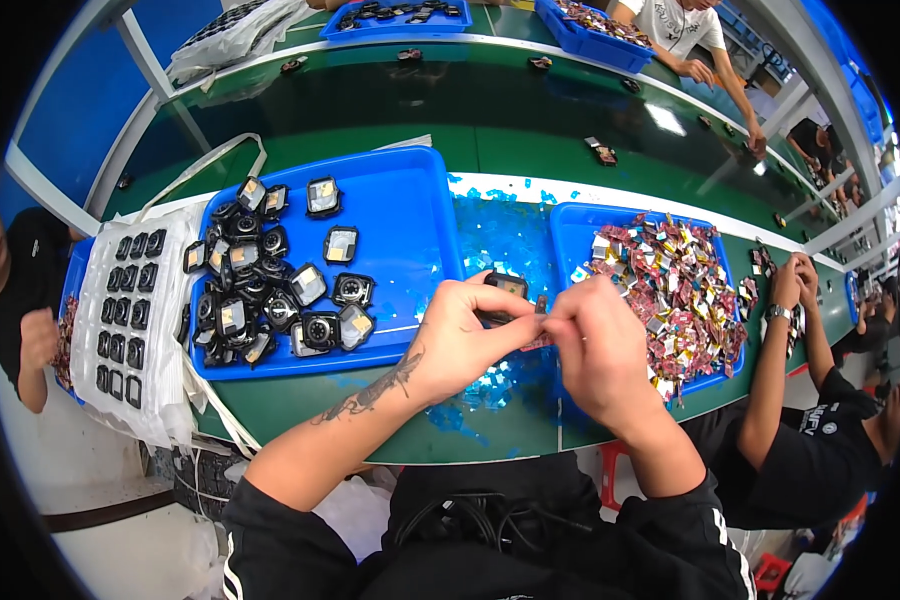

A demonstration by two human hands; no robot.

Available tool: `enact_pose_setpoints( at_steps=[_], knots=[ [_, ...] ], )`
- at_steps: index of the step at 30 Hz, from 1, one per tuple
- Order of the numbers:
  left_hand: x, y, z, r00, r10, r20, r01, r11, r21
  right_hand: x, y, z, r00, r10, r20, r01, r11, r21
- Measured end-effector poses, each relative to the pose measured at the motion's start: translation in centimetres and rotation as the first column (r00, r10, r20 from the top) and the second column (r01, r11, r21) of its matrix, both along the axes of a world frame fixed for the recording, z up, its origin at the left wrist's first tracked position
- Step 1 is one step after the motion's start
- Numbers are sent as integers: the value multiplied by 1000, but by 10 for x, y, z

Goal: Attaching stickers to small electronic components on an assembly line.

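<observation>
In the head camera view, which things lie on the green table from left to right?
White tray of black parts → blue tray of black square cases → blue film scraps → blue tray of small colourful pieces.

**Green bench and its load**

A long green workbench (370,120) carries two blue trays: the left blue tray (410,200) and the right blue tray (570,225). Blue film scraps (505,235) litter the surface between them. A white foam sheet (125,310) of black parts lies far left.

Probably factory line: parts trays (425,200), co-workers (810,400).
</observation>
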State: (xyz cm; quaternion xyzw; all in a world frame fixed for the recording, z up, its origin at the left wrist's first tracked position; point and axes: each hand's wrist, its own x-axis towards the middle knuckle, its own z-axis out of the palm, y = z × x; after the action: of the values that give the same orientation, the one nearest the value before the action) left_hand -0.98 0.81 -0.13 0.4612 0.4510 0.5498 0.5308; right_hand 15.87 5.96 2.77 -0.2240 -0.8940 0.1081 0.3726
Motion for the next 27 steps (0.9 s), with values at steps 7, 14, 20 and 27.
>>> enact_pose_setpoints(
  at_steps=[7,14,20,27],
  knots=[
    [0,1,6,993,-44,113,51,997,-55,-6,16,18,979,-122,-161,61,939,-338],
    [-4,2,9,917,6,399,57,988,-144,-2,0,0,957,-97,-273,-94,788,-609],
    [-6,-1,8,906,16,423,59,985,-165,-9,-4,1,989,-95,-115,57,954,-293],
    [-8,2,5,845,-7,535,110,981,-161,-9,-2,5,861,-135,-491,-366,505,-782]
  ],
)
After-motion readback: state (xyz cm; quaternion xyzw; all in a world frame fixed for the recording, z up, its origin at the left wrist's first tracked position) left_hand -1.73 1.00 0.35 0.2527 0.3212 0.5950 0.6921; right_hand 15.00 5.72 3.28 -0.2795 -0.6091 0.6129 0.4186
